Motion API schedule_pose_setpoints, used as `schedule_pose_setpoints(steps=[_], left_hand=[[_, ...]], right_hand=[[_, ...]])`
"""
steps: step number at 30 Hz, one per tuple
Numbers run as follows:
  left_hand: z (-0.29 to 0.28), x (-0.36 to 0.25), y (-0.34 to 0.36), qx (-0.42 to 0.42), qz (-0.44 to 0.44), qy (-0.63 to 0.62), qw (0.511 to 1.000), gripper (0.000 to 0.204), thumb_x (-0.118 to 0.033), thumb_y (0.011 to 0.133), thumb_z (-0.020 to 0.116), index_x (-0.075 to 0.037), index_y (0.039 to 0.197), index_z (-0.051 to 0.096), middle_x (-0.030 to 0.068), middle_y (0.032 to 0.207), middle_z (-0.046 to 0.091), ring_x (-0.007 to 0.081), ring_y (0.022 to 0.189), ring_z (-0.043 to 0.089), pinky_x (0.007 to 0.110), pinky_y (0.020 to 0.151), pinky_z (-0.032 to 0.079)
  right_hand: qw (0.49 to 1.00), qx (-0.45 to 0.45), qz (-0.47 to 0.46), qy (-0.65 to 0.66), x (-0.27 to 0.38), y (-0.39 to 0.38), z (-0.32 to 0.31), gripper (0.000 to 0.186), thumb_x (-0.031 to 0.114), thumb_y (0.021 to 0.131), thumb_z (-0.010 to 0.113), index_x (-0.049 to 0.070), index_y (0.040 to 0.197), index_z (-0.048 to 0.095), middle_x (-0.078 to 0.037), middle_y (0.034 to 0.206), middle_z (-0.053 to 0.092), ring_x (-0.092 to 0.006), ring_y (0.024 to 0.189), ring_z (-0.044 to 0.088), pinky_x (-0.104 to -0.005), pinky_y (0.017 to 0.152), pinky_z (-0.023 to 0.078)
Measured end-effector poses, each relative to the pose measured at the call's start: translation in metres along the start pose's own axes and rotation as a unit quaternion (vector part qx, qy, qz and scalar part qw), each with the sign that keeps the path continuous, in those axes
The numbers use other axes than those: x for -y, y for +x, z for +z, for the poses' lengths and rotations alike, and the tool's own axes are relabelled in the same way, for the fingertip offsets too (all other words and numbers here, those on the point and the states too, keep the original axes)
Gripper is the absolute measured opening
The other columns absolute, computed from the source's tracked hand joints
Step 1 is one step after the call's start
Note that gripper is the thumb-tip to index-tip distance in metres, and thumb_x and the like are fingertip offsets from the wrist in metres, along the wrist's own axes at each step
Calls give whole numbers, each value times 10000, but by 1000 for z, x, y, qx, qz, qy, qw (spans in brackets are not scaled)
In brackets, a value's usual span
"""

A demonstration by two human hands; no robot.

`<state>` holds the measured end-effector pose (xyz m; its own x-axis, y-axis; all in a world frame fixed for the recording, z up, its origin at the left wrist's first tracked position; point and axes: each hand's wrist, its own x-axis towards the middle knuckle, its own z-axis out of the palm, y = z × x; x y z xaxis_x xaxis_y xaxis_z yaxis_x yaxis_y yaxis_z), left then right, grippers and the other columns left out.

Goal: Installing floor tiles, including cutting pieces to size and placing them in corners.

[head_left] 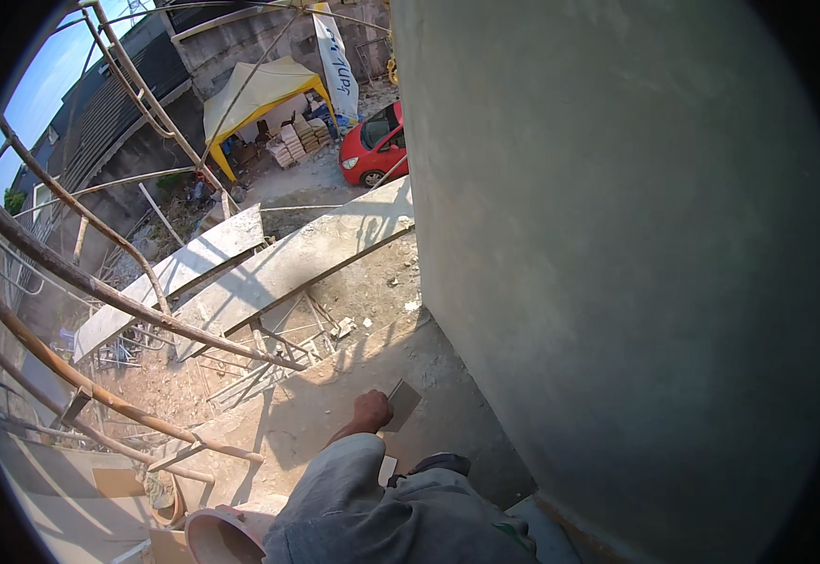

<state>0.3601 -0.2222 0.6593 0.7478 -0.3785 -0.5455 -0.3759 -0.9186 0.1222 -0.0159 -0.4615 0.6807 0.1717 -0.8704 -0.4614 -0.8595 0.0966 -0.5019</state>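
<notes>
My left hand (372, 411) is closed at the end of a grey sleeve (335, 484), over the walkway floor. It grips a plastering trowel (404, 406) with a flat, grey rectangular blade; the fingers cover its handle. The blade is held apart from the smooth grey-green plastered wall (616, 263), which fills the right side. My right hand is out of sight. Below the trowel, a dark rounded object (443, 462) shows partly above my shirt; I cannot tell what it is.
At lower left stand a pinkish bucket (225, 538) and a smaller container (167, 498) with stuff in it. Scaffold poles (100, 296) curve along the left. Long planks (288, 268) lie lower down. Beyond are a red car (372, 148) and a yellow-framed canopy (261, 94) over stacked bags.
</notes>
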Motion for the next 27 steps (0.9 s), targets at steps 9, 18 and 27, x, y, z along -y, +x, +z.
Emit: schedule_pose_setpoints(steps=[9,18,27], left_hand=[[-9,-5,4,25,110,95,989,335,-343,784,594,-60,909,722,186,968,673,346,932,658,439,805,522],[7,-47,17,62,252,176,950,367,-360,763,635,-36,914,720,175,985,667,334,994,634,440,870,488],[40,-138,3,146,435,263,848,339,-343,809,577,-27,822,697,182,854,669,337,809,619,454,743,465]], right_hand=[[985,-137,102,6,-65,-19,-68,501,326,705,746,93,1120,589,-162,1048,615,-331,926,624,-437,757,542],[863,-224,423,-161,-263,-293,-92,523,338,705,748,99,1139,583,-172,1073,613,-346,953,625,-448,772,545],[636,-385,639,198,-268,-380,-36,727,446,601,778,5,1132,550,-212,1065,647,-364,999,642,-447,854,531]])
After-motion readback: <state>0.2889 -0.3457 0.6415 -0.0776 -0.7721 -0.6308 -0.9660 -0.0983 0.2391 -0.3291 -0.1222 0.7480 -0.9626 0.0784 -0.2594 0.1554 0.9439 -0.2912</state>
